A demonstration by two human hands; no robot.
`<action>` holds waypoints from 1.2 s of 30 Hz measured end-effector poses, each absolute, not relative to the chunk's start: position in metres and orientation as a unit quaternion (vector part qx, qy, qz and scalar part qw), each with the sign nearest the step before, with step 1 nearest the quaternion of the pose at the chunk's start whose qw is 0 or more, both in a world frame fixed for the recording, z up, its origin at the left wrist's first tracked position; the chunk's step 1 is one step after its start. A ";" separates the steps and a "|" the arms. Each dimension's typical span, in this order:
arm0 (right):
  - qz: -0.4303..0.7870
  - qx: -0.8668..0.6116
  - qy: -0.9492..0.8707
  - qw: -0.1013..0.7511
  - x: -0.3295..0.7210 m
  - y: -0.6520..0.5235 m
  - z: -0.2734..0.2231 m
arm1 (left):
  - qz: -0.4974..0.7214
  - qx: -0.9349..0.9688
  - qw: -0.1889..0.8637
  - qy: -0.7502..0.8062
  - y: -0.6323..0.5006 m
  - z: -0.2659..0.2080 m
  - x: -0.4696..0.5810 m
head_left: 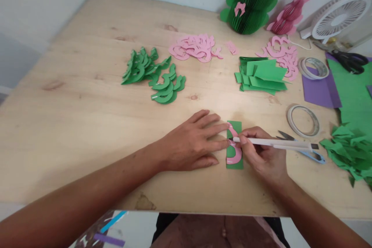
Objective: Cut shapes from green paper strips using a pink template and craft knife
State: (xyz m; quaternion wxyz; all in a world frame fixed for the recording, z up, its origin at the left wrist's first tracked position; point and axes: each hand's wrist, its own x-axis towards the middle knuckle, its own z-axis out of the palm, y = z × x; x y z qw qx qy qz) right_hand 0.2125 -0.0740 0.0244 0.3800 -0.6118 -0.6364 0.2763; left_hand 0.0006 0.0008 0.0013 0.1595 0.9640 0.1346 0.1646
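A small green paper rectangle (237,128) lies on the wooden table near its front edge, with a pink curved paper cutout (236,157) flat on top. My left hand (194,141) rests flat beside them, fingers spread, its fingertips touching the cutout's left side. My right hand (266,155) grips a white pen (273,142). The pen's dark tip meets the middle of the cutout's edge. Partly behind the pen and my right hand lie blue-handled scissors (315,156).
Green cutouts (165,89), pink cutouts (196,47) and folded green papers (261,75) lie beyond my hands. Tape rolls (303,121), green scraps (350,151), purple paper (321,91) and black-handled scissors (350,60) are at right. A green honeycomb figure (255,0) and a fan (340,17) stand behind.
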 end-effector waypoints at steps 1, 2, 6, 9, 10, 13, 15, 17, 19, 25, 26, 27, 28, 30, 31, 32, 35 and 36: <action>0.278 -0.610 -0.637 0.381 0.212 -0.074 0.024 | 0.164 0.964 0.160 0.134 0.001 0.001 0.001; 0.278 -0.609 -0.637 0.382 0.212 -0.074 0.024 | 0.163 0.964 0.160 0.133 0.001 0.001 0.001; 0.281 -0.607 -0.638 0.382 0.211 -0.074 0.026 | 0.162 0.965 0.160 0.130 0.001 0.001 0.001; 0.282 -0.610 -0.637 0.377 0.211 -0.075 0.026 | 0.162 0.965 0.161 0.132 0.001 0.001 0.001; 0.281 -0.612 -0.638 0.373 0.211 -0.075 0.026 | 0.162 0.964 0.161 0.132 0.001 0.002 0.001; 0.280 -0.618 -0.639 0.362 0.211 -0.074 0.025 | 0.161 0.965 0.161 0.132 0.001 0.002 0.001; 0.277 -0.621 -0.640 0.359 0.212 -0.074 0.025 | 0.160 0.965 0.161 0.133 0.001 0.002 0.001; 0.275 -0.621 -0.640 0.359 0.212 -0.074 0.025 | 0.160 0.965 0.161 0.134 0.001 0.003 0.001; 0.273 -0.620 -0.641 0.361 0.213 -0.074 0.025 | 0.159 0.965 0.163 0.134 0.001 0.003 0.001; 0.268 -0.629 -0.638 0.355 0.213 -0.074 0.026 | 0.158 0.964 0.167 0.132 0.002 0.003 0.001; 0.267 -0.630 -0.638 0.354 0.213 -0.075 0.026 | 0.159 0.964 0.167 0.132 0.002 0.003 0.001; 0.267 -0.629 -0.638 0.354 0.213 -0.075 0.026 | 0.158 0.964 0.166 0.132 0.002 0.003 0.001; 0.268 -0.629 -0.639 0.353 0.214 -0.075 0.026 | 0.157 0.965 0.166 0.132 0.002 0.003 0.001; 0.268 -0.631 -0.638 0.350 0.214 -0.075 0.026 | 0.157 0.965 0.165 0.132 0.001 0.003 0.001; 0.267 -0.633 -0.638 0.348 0.214 -0.074 0.026 | 0.157 0.965 0.164 0.132 0.001 0.003 0.001; 0.264 -0.635 -0.637 0.347 0.214 -0.074 0.026 | 0.157 0.965 0.164 0.133 0.001 0.003 0.001; 0.258 -0.638 -0.637 0.347 0.214 -0.074 0.027 | 0.157 0.965 0.165 0.133 0.001 0.003 0.001; 0.256 -0.637 -0.637 0.350 0.214 -0.074 0.027 | 0.156 0.965 0.165 0.132 0.001 0.003 0.001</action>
